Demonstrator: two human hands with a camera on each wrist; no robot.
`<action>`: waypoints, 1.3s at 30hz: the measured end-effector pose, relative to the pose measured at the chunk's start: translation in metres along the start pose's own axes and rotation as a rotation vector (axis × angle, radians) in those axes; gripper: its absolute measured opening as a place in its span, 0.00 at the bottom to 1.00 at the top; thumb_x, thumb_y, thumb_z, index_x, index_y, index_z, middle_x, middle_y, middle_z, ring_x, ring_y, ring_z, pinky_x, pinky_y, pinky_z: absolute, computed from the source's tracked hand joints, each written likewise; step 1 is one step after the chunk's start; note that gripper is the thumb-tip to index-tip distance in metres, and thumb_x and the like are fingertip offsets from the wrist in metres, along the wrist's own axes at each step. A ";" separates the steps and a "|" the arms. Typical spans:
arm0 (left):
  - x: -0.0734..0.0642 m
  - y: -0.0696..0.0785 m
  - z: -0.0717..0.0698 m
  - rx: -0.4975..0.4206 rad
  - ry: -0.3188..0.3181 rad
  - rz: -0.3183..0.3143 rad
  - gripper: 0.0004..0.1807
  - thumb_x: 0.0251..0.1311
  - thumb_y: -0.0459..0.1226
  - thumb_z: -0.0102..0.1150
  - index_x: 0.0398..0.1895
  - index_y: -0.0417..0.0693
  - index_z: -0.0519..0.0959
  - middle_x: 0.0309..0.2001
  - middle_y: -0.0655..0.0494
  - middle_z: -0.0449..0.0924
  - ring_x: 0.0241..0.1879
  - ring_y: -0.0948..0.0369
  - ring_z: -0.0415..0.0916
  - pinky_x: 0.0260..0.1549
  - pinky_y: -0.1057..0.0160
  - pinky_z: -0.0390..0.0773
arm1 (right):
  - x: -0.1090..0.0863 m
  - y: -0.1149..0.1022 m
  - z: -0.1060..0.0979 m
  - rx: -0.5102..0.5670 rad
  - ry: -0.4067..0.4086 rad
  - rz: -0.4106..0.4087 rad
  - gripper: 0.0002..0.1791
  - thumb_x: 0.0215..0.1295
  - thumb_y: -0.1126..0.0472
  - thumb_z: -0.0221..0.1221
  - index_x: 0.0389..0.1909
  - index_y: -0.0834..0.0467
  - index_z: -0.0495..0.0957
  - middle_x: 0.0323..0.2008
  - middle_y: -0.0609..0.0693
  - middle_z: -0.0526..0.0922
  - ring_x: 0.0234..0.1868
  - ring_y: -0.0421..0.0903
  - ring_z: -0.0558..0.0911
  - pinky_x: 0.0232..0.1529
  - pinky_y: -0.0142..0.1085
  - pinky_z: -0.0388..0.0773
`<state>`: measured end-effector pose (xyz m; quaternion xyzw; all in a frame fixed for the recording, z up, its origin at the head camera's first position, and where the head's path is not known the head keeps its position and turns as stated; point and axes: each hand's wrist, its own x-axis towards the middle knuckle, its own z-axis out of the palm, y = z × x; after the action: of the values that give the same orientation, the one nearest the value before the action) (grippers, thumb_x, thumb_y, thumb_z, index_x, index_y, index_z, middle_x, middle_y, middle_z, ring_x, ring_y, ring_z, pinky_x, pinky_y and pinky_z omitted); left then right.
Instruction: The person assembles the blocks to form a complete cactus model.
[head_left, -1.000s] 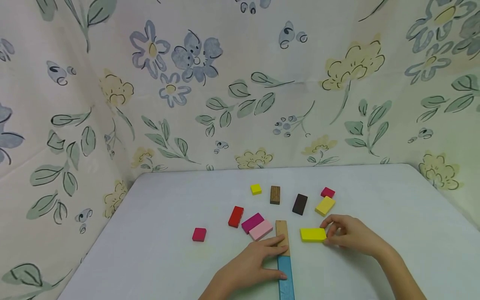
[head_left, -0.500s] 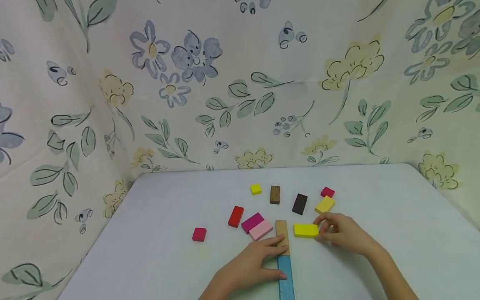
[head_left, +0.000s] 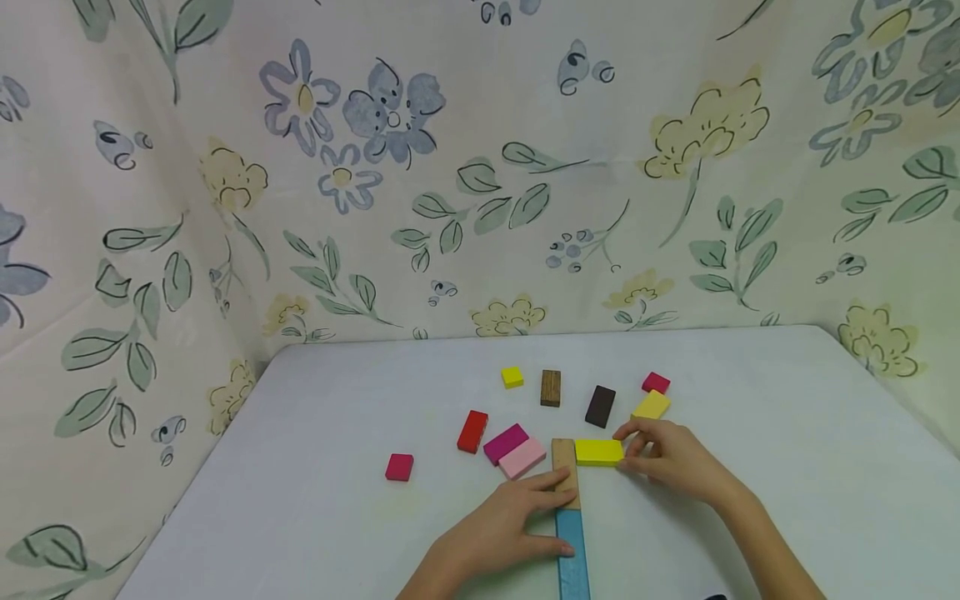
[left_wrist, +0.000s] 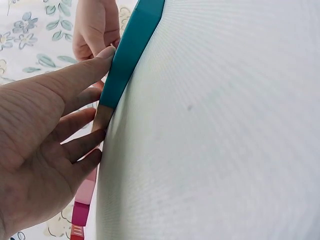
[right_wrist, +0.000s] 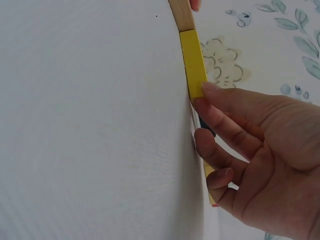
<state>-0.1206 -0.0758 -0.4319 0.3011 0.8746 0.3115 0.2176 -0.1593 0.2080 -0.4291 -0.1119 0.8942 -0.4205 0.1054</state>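
Note:
My right hand (head_left: 671, 458) pinches the right end of a bright yellow rectangular block (head_left: 598, 452) between thumb and fingers. The block's left end meets the far part of a light wooden block (head_left: 563, 452). In the right wrist view the yellow block (right_wrist: 194, 62) lines up against the wood. My left hand (head_left: 495, 529) rests with its fingers stretched over the wooden block, its thumb on a blue block (head_left: 573, 571). These two lie end to end, pointing toward the front. In the left wrist view the thumb touches the edge of the blue block (left_wrist: 131, 55).
Left of the wood lie pink (head_left: 522, 457), magenta (head_left: 506, 443) and red (head_left: 472, 432) blocks, with a crimson block (head_left: 399, 467) farther left. Behind are a small yellow block (head_left: 512, 377), brown (head_left: 551, 388) and black (head_left: 600, 407) blocks, and a pale yellow block (head_left: 651, 405) beside another crimson piece (head_left: 656, 382).
My right hand has slid the bright yellow block left and slightly away, up to the wooden block's side. My left hand has stayed in place on the wooden and blue blocks.

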 end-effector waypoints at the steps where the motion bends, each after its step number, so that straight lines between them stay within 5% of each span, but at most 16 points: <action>1: 0.000 0.000 0.000 0.000 -0.001 -0.003 0.35 0.66 0.53 0.70 0.76 0.64 0.74 0.80 0.67 0.64 0.78 0.59 0.63 0.65 0.60 0.79 | 0.000 -0.001 0.000 0.001 0.000 -0.002 0.19 0.64 0.64 0.71 0.54 0.64 0.81 0.32 0.47 0.82 0.23 0.45 0.75 0.30 0.31 0.82; 28: 0.001 0.000 0.000 0.027 -0.003 0.000 0.35 0.66 0.54 0.69 0.76 0.63 0.73 0.80 0.66 0.64 0.78 0.59 0.63 0.67 0.57 0.77 | -0.001 -0.004 -0.001 -0.021 0.011 0.009 0.20 0.64 0.65 0.71 0.56 0.64 0.81 0.32 0.47 0.83 0.23 0.46 0.76 0.28 0.31 0.80; 39: 0.000 0.001 -0.001 0.014 -0.007 -0.011 0.35 0.66 0.54 0.69 0.76 0.64 0.73 0.80 0.68 0.64 0.78 0.60 0.63 0.67 0.56 0.77 | -0.003 0.002 -0.019 -0.113 0.155 0.075 0.23 0.68 0.58 0.70 0.59 0.66 0.79 0.39 0.53 0.86 0.28 0.45 0.78 0.28 0.31 0.79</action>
<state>-0.1208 -0.0754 -0.4309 0.2990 0.8776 0.3033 0.2200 -0.1623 0.2242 -0.4187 -0.0513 0.9256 -0.3724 0.0450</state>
